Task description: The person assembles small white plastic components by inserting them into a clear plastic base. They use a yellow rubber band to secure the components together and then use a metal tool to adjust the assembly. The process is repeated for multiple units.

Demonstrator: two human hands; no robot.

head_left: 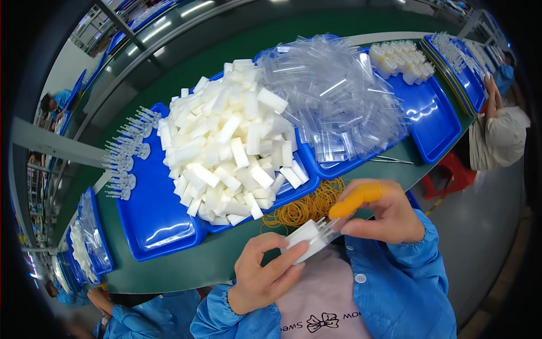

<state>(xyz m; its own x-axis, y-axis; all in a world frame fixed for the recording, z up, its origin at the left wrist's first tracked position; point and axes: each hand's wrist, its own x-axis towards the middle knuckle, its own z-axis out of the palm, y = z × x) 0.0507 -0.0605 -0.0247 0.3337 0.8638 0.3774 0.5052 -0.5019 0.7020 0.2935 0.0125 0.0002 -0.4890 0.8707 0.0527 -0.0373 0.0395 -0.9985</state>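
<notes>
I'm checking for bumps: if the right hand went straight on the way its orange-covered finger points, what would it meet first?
Probably the clear prongs at the end of the white block in the left hand; the right hand looks close to or touching them, but depth is unclear.

The left hand [265,277] grips the white rectangular block [302,233] from its left, digits bent; right of the block, the right hand [389,213] curls inward, one finger sheathed in orange, both wrists in blue cuffs [419,243].
</notes>
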